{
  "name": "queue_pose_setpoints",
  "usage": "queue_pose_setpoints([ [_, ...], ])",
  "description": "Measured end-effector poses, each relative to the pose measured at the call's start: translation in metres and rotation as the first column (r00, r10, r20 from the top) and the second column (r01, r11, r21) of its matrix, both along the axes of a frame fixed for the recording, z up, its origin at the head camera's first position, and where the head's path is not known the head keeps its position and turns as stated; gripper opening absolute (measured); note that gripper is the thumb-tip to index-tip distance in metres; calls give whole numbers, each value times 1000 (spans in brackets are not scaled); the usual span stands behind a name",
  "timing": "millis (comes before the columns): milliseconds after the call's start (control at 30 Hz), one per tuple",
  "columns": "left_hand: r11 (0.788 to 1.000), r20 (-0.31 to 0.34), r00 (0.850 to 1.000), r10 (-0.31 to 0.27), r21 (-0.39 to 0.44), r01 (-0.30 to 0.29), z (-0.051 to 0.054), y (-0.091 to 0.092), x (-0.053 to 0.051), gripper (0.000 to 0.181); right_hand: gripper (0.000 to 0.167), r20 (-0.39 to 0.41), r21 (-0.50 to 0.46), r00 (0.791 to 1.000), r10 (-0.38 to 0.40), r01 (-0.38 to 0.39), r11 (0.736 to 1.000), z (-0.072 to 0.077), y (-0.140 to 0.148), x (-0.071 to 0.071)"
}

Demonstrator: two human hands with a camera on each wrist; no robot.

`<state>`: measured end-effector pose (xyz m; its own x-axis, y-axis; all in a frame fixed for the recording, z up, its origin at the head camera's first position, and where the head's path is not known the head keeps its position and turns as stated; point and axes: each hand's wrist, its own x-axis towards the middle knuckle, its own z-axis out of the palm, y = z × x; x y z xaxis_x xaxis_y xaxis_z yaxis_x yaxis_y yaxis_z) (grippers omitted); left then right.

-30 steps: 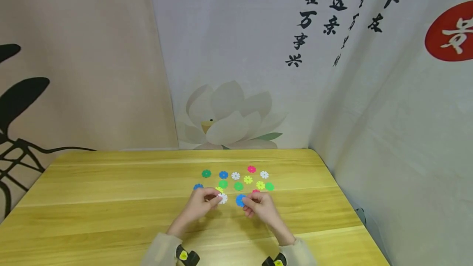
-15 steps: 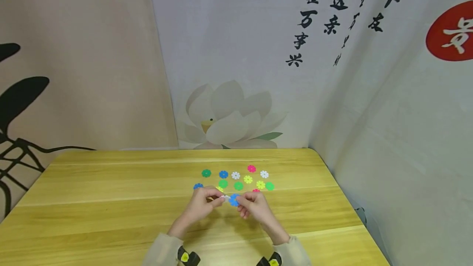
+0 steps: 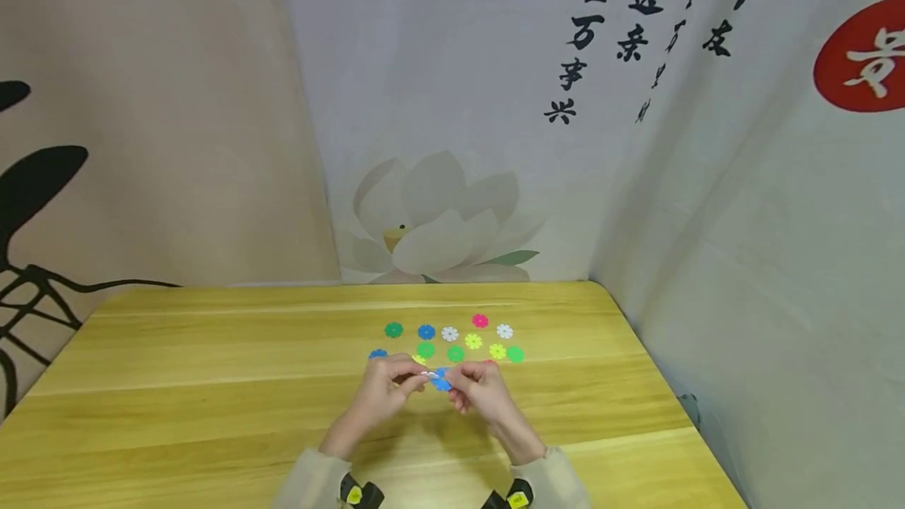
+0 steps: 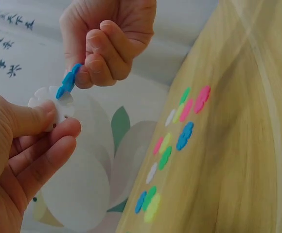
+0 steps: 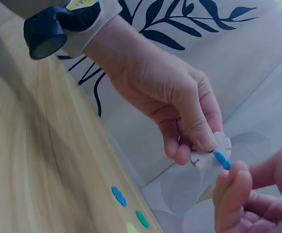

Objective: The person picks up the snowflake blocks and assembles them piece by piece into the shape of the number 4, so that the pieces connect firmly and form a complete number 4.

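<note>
A person's left hand point(image 3: 387, 385) pinches a white notched disc point(image 4: 63, 109) between thumb and forefinger, and the right hand point(image 3: 484, 389) pinches a blue notched disc point(image 4: 68, 81), its other fingers curled in. Both discs are held above the wooden table point(image 3: 177, 399), between the hands. The white one shows its flat face to the left wrist view, while the blue one appears nearly edge-on there and meets the white rim — whether their slots interlock cannot be told.

Beyond the hands, more discs lie on the table in loose rows. Toward the back are a dark green disc point(image 3: 393, 330), a second blue disc point(image 3: 426, 332), a pink disc point(image 3: 480, 321) and two white ones. Nearer are two yellow discs, three light green discs and, close to the left hand, another blue disc point(image 3: 378, 353). A yellow disc point(image 3: 419, 357) and a pink one are partly hidden by the hands — only their edges show. Behind the table hangs a curtain with a printed lotus point(image 3: 452, 234).
</note>
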<state>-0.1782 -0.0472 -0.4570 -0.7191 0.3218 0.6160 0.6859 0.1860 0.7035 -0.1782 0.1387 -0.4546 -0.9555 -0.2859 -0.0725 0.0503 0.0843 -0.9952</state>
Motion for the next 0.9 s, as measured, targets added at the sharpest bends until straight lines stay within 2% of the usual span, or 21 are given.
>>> queue_pose_setpoints([
  [100,999,5,999,34,32,-34,14,-1,7,9,25,-7,3,1000,-4,4,1000,0,-4,-5],
  [233,995,42,996,78,53,-80,12,-3,4,7,29,-7,-4,1000,-16,16,1000,-6,0,-15],
  [367,990,85,990,113,71,-119,10,-7,3,6,33,-20,22,998,-67,68,997,-13,14,-23],
  [533,988,44,991,128,85,-132,10,-12,0,7,26,-29,92,988,-149,151,984,-26,36,-29],
  [667,987,7,990,142,77,-142,10,-14,-2,8,21,-78,144,977,-197,206,968,-34,48,-29],
  [800,985,25,987,156,63,-158,11,-16,-3,8,19,-102,203,978,-183,201,958,-42,56,-27],
  [900,984,59,985,163,59,-166,11,-18,-3,6,22,-111,238,984,-141,164,957,-49,59,-26],
])
